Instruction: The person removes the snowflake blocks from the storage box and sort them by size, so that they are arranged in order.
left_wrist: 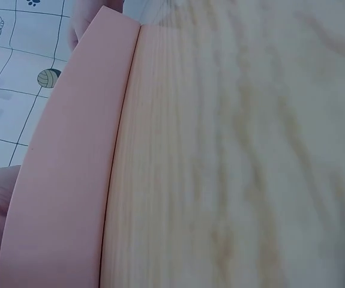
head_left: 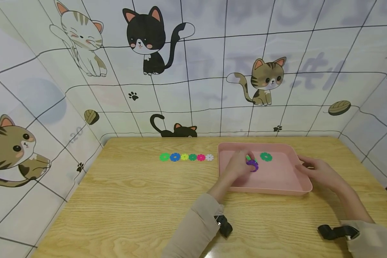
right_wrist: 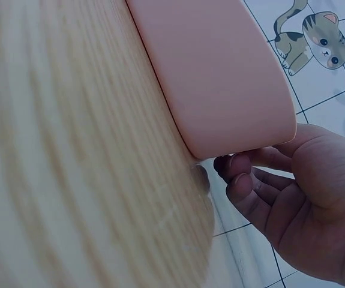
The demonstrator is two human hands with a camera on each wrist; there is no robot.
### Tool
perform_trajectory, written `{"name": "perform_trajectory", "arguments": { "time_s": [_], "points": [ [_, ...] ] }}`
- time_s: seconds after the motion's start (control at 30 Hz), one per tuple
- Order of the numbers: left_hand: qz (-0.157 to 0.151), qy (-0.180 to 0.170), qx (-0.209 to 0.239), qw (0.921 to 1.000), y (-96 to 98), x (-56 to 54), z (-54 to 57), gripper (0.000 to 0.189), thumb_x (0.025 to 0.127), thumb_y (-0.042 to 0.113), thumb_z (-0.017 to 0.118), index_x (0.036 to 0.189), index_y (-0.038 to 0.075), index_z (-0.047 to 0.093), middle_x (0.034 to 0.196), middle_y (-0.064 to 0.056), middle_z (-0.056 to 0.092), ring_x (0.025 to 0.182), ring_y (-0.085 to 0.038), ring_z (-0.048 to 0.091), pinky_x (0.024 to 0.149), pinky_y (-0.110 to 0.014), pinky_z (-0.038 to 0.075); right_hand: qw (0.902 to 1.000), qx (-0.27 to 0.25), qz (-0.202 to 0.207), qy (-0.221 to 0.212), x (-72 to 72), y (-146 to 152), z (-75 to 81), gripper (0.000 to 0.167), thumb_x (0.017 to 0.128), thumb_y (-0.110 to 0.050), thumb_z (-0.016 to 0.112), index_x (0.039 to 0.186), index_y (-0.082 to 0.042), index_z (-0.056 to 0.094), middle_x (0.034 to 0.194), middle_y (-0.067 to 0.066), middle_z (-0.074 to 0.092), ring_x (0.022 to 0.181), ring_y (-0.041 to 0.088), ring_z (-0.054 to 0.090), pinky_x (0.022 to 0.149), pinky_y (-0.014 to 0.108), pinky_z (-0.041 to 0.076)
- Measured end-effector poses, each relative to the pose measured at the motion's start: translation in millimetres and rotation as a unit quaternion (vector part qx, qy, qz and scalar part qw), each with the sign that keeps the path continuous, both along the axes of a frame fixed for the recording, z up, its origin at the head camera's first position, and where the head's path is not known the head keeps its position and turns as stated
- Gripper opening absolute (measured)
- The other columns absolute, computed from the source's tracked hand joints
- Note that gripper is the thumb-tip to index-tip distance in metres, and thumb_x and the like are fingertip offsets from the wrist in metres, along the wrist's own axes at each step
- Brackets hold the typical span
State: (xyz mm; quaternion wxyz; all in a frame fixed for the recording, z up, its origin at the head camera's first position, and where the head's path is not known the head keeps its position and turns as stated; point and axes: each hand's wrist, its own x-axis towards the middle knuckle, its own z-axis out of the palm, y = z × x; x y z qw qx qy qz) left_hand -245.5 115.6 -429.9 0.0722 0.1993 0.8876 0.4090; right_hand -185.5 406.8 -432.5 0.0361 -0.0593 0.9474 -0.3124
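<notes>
My left hand (head_left: 238, 164) reaches into the pink tray (head_left: 277, 179) with its fingers curled at a purple flower-shaped disc (head_left: 254, 165). That disc stands tilted, partly covered by the thumb, and appears pinched. Just behind it a bright green disc (head_left: 248, 157) peeks out by the fingers. A dark green disc (head_left: 266, 157) lies flat farther right in the tray. At the tray's right side my right hand (head_left: 320, 172) grips the rim, thumb over the edge. The right wrist view shows curled fingers (right_wrist: 241, 180) outside the tray corner. The left wrist view shows mostly the tray's outer wall (left_wrist: 70, 150).
Left of the tray, several flower-shaped discs form a straight row, from a bright green disc (head_left: 164, 157) to a white disc (head_left: 209, 157). The wooden table (head_left: 122, 200) meets a wall (head_left: 206, 93) printed with cats at its back edge.
</notes>
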Motion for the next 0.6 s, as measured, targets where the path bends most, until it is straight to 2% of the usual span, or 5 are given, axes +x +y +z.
{"name": "perform_trajectory", "arguments": {
  "time_s": [0.13, 0.33, 0.47, 0.6],
  "points": [
    [-0.014, -0.010, 0.011, 0.9998, -2.5, -0.7, 0.3, 0.018, 0.090, 0.008, 0.077, 0.101, 0.015, 0.064, 0.083, 0.005, 0.060, 0.077, -0.009, 0.054, 0.070, -0.021, 0.047, 1.0000, -0.001, 0.001, -0.001, 0.0, 1, -0.4, 0.061, 0.106, -0.029, 0.054, 0.148, 0.012, 0.037, 0.115, 0.024, 0.064, 0.108, 0.034, 0.058, 0.072, 0.023, 0.047],
    [-0.034, -0.025, 0.010, 0.9991, -9.1, -2.3, 0.9, 0.016, 0.093, 0.008, 0.073, 0.104, 0.016, 0.065, 0.081, 0.004, 0.060, 0.075, -0.009, 0.055, 0.067, -0.021, 0.046, 1.0000, -0.002, 0.001, -0.002, 0.4, 1, -0.6, 0.061, 0.106, -0.029, 0.054, 0.148, 0.012, 0.037, 0.115, 0.024, 0.064, 0.104, 0.031, 0.058, 0.070, 0.023, 0.047],
    [-0.041, -0.038, 0.040, 0.9977, -15.7, -2.9, 1.5, 0.015, 0.093, 0.007, 0.072, 0.104, 0.015, 0.067, 0.082, 0.004, 0.063, 0.075, -0.008, 0.056, 0.066, -0.020, 0.046, 1.0000, -0.002, 0.002, -0.001, 0.5, 0, -0.7, 0.061, 0.106, -0.029, 0.054, 0.148, 0.012, 0.037, 0.114, 0.023, 0.064, 0.102, 0.027, 0.058, 0.070, 0.023, 0.047],
    [-0.042, -0.066, 0.087, 0.9931, -25.1, -1.5, 4.5, 0.014, 0.095, 0.006, 0.071, 0.106, 0.014, 0.066, 0.083, 0.002, 0.063, 0.071, -0.009, 0.058, 0.062, -0.020, 0.049, 1.0000, -0.003, 0.004, 0.003, 0.8, 0, -0.5, 0.060, 0.106, -0.028, 0.054, 0.148, 0.013, 0.037, 0.114, 0.024, 0.065, 0.101, 0.026, 0.059, 0.070, 0.023, 0.047]
  ]
}}
